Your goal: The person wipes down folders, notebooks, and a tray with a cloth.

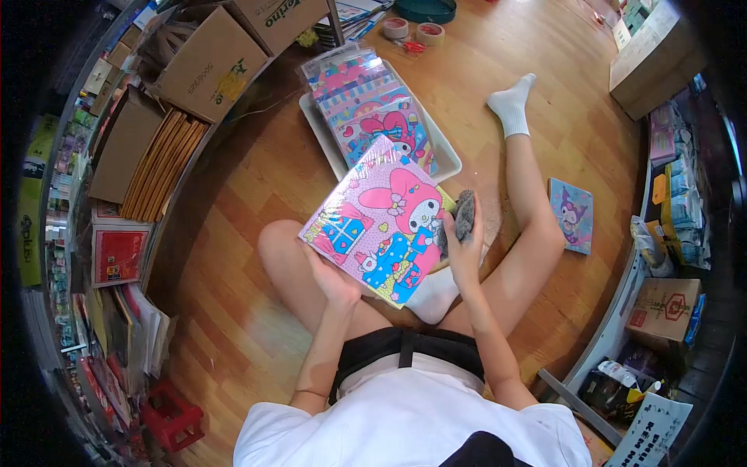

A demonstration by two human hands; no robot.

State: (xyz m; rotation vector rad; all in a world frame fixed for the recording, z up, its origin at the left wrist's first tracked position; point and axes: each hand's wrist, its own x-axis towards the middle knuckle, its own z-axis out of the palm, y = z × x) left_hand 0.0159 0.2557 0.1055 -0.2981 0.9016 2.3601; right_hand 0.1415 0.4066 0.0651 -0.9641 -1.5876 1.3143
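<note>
A square pink book with a cartoon rabbit on its cover, shiny as if wrapped in clear plastic, is tilted above my lap. My left hand grips its lower left edge, with the fingers hidden underneath. At the book's right edge, my right hand is closed around a fuzzy dark grey cloth. Just beyond the book stands a white plastic bin, holding several similar cartoon-covered books in plastic sleeves.
A blue-purple cartoon book lies on the wooden floor to the right. Shelves with cardboard boxes line the left, and more stocked shelves the right. Tape rolls and red scissors lie ahead. A red crate sits lower left.
</note>
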